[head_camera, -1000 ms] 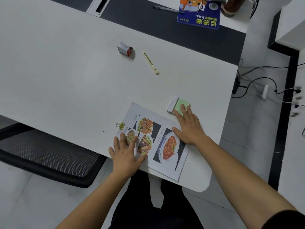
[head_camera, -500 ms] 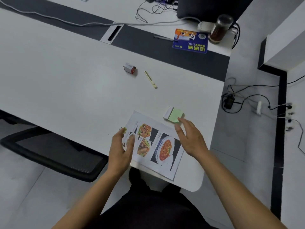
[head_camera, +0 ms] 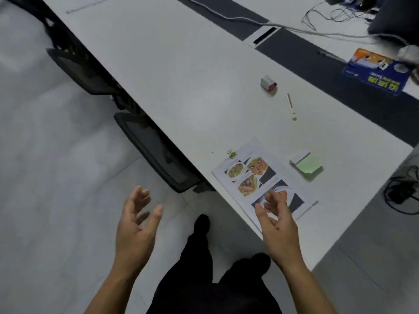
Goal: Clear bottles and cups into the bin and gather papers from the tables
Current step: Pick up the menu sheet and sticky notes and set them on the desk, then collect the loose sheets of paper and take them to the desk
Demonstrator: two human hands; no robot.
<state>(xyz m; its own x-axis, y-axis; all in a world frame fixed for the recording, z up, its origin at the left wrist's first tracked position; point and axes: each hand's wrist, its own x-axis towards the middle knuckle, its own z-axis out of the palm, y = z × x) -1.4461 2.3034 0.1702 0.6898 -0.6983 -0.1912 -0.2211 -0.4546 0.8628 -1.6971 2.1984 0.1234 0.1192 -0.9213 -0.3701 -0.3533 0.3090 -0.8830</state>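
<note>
Table (head_camera: pixel 181 87): white, long, running from the far left to the near right corner; a dark strip lies along its far edge.
Printed sheet (head_camera: pixel 260 173): paper with colour food photographs, flat on the table at the near edge, close to the near right corner.
Binder clip (head_camera: pixel 231 153): small, green, at the sheet's far left corner, touching or just beside it; which cannot be told.
Sticky notes (head_camera: pixel 307 164): pale green pad, just beside the sheet on the side toward the right edge, apart from it.
Pen (head_camera: pixel 291 106): slim, pale yellow, lying toward the middle of the table.
Small box (head_camera: pixel 268 83): red and white, near the pen, on its far side.
Blue booklet (head_camera: pixel 376 72): beyond the dark strip, at the far right.
Cables (head_camera: pixel 317 30): grey, trailing beyond the dark strip.
Chairs (head_camera: pixel 156 152): black, pushed under the near edge.
Left hand (head_camera: pixel 136 225): off the table, over the floor; grip spread, fingers relaxed, holding nothing.
Right hand (head_camera: pixel 277 220): over the near edge, fingertips above the sheet's nearest photograph; grip loosely spread, holding nothing; contact with the sheet cannot be told.
</note>
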